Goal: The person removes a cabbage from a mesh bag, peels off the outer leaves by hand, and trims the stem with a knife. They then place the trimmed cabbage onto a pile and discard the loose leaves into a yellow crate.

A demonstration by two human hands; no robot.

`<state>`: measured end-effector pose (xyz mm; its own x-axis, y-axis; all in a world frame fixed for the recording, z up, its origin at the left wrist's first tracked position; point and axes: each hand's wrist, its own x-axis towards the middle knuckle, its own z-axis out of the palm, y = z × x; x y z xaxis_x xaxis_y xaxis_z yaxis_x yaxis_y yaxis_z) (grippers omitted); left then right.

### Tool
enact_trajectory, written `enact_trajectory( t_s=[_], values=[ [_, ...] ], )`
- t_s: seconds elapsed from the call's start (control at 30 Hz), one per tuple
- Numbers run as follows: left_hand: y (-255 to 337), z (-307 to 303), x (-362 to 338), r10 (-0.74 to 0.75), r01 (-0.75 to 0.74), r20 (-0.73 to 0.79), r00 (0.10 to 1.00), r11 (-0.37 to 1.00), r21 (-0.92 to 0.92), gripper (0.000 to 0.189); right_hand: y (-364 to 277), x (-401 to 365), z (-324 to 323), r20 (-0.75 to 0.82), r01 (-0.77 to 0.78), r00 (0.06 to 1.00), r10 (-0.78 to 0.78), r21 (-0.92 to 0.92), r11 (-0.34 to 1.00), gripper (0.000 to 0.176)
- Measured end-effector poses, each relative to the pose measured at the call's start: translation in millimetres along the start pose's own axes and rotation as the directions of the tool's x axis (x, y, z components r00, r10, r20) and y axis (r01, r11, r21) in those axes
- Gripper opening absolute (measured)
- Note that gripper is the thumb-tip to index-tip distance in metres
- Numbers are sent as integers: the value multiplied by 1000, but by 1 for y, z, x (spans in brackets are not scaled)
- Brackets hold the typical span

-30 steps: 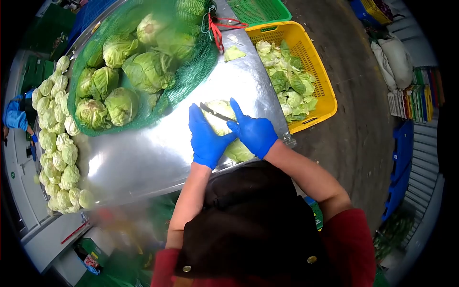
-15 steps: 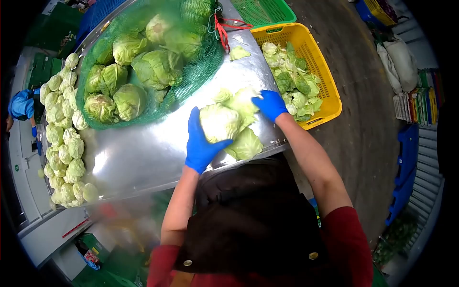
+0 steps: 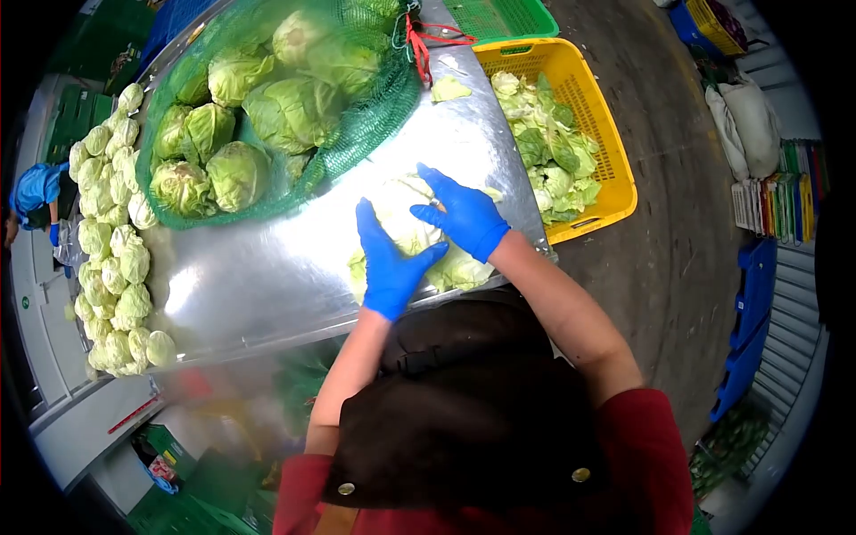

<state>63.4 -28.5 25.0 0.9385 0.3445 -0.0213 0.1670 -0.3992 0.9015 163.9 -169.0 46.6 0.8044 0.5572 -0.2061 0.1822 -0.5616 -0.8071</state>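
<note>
A pale green cabbage point(image 3: 401, 212) sits near the front edge of the steel table point(image 3: 241, 276), between my two blue-gloved hands. My left hand point(image 3: 390, 267) cups its near left side, thumb spread to the right. My right hand point(image 3: 464, 212) lies against its right side, fingers reaching over the top; a small brownish spot shows by those fingers, too small to name. Loose cabbage leaves point(image 3: 464, 270) lie beneath and beside it, partly hidden by my hands.
A green net bag point(image 3: 357, 165) of whole cabbages lies at the back. Trimmed cabbages point(image 3: 116, 259) are piled on the left end. Beyond the right edge stands a yellow crate point(image 3: 611, 169) of leaves, with a green crate point(image 3: 504, 20) behind. A co-worker in blue point(image 3: 37, 192) is at far left.
My right hand has moved left from the outer leaves onto the cabbage. My left hand still holds its left side, and the leaves around it have shifted.
</note>
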Motion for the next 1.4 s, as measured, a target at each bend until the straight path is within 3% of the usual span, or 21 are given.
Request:
enact_trajectory(
  t_s=[0.13, 0.17, 0.2, 0.27, 0.37, 0.47, 0.5, 0.6, 0.63, 0.7, 0.73, 0.83, 0.87, 0.9, 0.93, 0.97, 1.03, 1.17, 1.23, 1.33, 1.4],
  values=[
    [-5, -1, 12, -62, 62, 6, 998, 998, -28, 114, -15, 13, -11, 132, -205, 964, 229, -173, 963, 60],
    [-1, -2, 13, -1, 1, -8, 1000, 996, 92, 111, 23, 26, 0, 30, -47, 998, 50, -78, 996, 51],
    [-1, -4, 10, 38, -38, 7, 999, 990, 134, 110, 60, 47, 11, -14, -125, 989, 146, 443, 888, 45],
    [-1, -8, 9, 127, -131, 35, 991, 969, 208, 109, 60, 47, -11, 80, -220, 975, 209, 167, 961, 45],
    [-14, -16, 6, 89, -89, 83, 993, 996, -2, 110, 52, 32, 17, -143, -22, 988, 67, 298, 954, 47],
    [-22, -28, 14, 51, -30, 165, 985, 992, -125, 112, 50, 22, 6, -184, -72, 980, 69, -13, 997, 49],
    [-19, -32, 18, 36, -12, 186, 982, 992, -127, 112, 32, 15, -7, -132, -54, 990, 41, -95, 994, 60],
    [-18, -31, 25, -14, 42, 235, 972, 993, -112, 116, -12, -5, -16, 39, 70, 997, -63, -216, 974, 69],
    [-18, -30, 27, 0, 15, 242, 970, 998, -62, 117, -3, -6, 0, -75, 267, 950, -303, -308, 913, 72],
    [-15, -29, 28, 64, -73, 233, 970, 997, 27, 118, 3, 4, 4, 6, 159, 986, -168, -366, 917, 65],
    [-15, -28, 28, 16, -7, 239, 971, 999, -39, 119, 1, 14, -4, 86, 108, 993, -83, -341, 934, 62],
    [-18, -27, 31, -88, 140, 272, 958, 974, -176, 118, -4, 27, -18, 97, 153, 987, -128, -331, 931, 49],
    [-19, -24, 27, -8, 29, 245, 969, 996, -82, 117, -7, 33, -30, 143, 131, 986, -90, -309, 942, 49],
    [-21, -25, 19, 71, -78, 228, 971, 997, 21, 116, 12, 53, -29, 97, -152, 977, 190, -306, 940, 48],
    [-22, -29, 13, 154, -186, 225, 962, 974, 131, 115, 20, 53, -26, 56, -130, 987, 150, -269, 954, 50],
    [-21, -32, 10, 38, -31, 251, 967, 999, -32, 116, 26, 50, -21, 7, -95, 995, 99, -204, 974, 50],
    [-20, -37, 6, -28, 80, 261, 965, 978, -190, 114, 16, 37, -11, -74, -46, 997, 38, -117, 992, 47],
    [-39, -58, -2, -78, 162, 251, 965, 928, -336, 110, 90, 40, -13, -167, -294, 948, 271, -138, 946, 40],
    [-38, -62, -1, -147, 255, 255, 956, 845, -470, 112, 79, 29, -23, -189, -362, 927, 325, -214, 907, 45],
    [-32, -65, 9, -135, 267, 314, 940, 861, -432, 112, 17, 19, -22, -371, -7, 927, -49, -149, 989, 56],
    [-22, -65, 29, 19, 64, 336, 942, 970, -234, 109, -16, 30, -22, -153, 224, 958, -242, -124, 967, 67]
  ],
)
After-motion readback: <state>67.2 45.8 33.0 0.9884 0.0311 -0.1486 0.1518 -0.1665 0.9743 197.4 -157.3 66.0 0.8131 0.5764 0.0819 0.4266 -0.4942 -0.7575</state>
